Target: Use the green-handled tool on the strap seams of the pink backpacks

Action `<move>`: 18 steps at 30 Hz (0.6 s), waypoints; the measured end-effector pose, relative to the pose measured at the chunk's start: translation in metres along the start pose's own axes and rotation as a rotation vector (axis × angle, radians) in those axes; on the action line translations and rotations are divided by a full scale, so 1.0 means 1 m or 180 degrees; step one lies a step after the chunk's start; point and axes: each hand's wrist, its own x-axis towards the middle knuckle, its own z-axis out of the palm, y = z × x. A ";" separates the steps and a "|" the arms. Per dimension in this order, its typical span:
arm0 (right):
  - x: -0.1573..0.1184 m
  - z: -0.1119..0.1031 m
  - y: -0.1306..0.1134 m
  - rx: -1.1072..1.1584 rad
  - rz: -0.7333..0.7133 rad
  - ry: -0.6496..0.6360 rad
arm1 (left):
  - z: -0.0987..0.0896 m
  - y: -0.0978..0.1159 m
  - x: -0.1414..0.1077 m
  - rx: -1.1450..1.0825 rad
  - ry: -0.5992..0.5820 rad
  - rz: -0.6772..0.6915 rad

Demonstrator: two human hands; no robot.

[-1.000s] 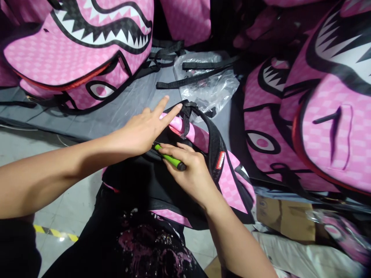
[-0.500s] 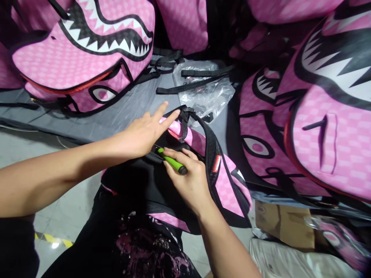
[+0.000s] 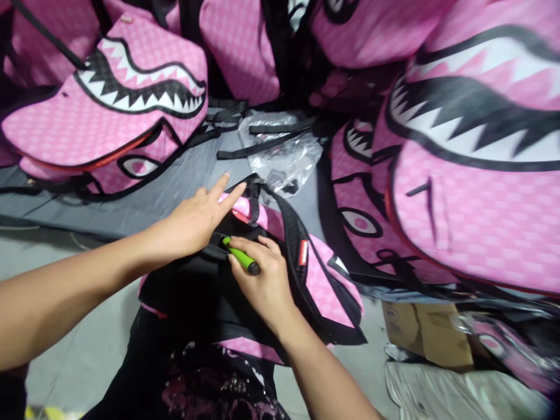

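A pink and black backpack (image 3: 335, 294) lies over my lap and the table's edge, its black back panel facing up. My right hand (image 3: 265, 274) is closed around a green-handled tool (image 3: 242, 259) with a black butt end. The tool points left into the black fabric under my left palm, so its working tip is hidden and its exact kind cannot be told. My left hand (image 3: 203, 219) rests on the top of the backpack with its fingers stretched and spread. Close beyond its fingertips are the bag's black top straps (image 3: 254, 189).
On the grey-covered table (image 3: 179, 175) lie a clear plastic bag (image 3: 284, 163) and loose black straps (image 3: 266, 143). Pink shark-mouth backpacks stand at the left (image 3: 144, 105) and right (image 3: 472, 192). A cardboard box (image 3: 426, 332) and white cloth (image 3: 455, 391) sit low at the right.
The camera view has shifted, so the scene sits further left and slightly lower. Both hands keep nearly the same places on the backpack, and the right still grips the green-handled tool.
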 end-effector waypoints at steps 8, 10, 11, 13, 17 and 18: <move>0.020 -0.086 -0.017 0.0583 -0.0121 0.0682 | 0.006 -0.002 0.001 -0.0033 0.0033 -0.0094; 0.042 -0.115 0.009 -0.0159 -0.0111 0.1087 | 0.009 -0.001 0.002 -0.0066 0.0041 -0.0134; 0.056 -0.124 0.028 -0.0862 0.0068 0.0993 | 0.010 0.000 0.003 -0.0077 0.0046 -0.0156; 0.088 -0.129 0.072 -0.2387 0.0591 -0.0081 | 0.011 0.000 0.004 -0.0084 0.0058 -0.0180; 0.144 -0.109 0.139 -0.2814 0.0626 -0.0941 | 0.013 0.000 0.006 -0.0154 0.0108 -0.0173; 0.154 -0.103 0.147 -0.2879 0.0599 -0.1058 | 0.014 -0.001 0.007 -0.0176 0.0121 -0.0174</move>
